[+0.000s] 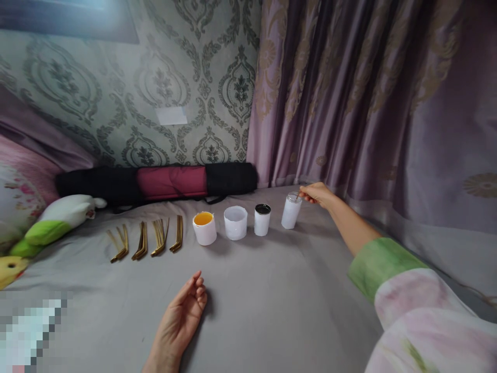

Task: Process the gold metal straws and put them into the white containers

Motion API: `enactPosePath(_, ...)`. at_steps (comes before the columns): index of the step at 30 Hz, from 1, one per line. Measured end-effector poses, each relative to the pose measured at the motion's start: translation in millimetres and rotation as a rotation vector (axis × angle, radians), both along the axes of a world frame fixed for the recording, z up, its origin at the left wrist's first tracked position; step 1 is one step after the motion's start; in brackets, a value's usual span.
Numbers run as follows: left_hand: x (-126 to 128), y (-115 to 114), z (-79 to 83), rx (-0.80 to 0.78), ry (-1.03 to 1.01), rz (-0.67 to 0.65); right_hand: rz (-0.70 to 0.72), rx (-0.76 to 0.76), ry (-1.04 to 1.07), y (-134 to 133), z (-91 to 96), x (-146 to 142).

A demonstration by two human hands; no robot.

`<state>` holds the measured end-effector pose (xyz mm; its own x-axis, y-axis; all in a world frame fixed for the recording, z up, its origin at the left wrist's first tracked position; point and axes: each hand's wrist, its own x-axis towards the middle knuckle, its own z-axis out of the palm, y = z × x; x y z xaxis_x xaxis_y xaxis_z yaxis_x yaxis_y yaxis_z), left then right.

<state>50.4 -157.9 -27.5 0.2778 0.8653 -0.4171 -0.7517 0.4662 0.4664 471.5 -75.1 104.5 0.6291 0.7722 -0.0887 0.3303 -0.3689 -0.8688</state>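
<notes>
My right hand (315, 194) is closed in a pinch at the mouth of the rightmost white container (290, 213). A thin brownish stick (297, 196) shows below its fingertips, its lower end going into the container's mouth. My left hand (185, 310) rests on the grey sheet, palm partly up, fingers loosely curled and nothing in them. Three more white containers stand in the same row: one with a dark top (262, 221), a wide, pale one (235, 224) and one with an orange-yellow inside (204, 229).
Left of the containers lie several bunches of bent gold-brown sticks (158, 238). Behind runs a long black and maroon roll (173, 182) against the patterned wall. A green and white plush toy (58, 220) lies at left; purple curtains (330, 93) hang at right.
</notes>
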Motion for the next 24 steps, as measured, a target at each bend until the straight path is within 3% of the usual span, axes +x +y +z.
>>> enactPosePath(12,1.6,-1.2,2.9,-0.022,-0.024,0.011,-0.096,0.079,0.041,-18.3,-3.0,-8.1)
enactPosePath(18,1.4,0.0,0.8,0.006,-0.058,0.006,-0.176,0.202,0.180,-31.7,-17.1,-11.1)
enactPosePath(24,0.2,0.1,-0.1,0.018,-0.081,0.006,-0.211,0.162,0.309,-53.1,-33.7,-26.8)
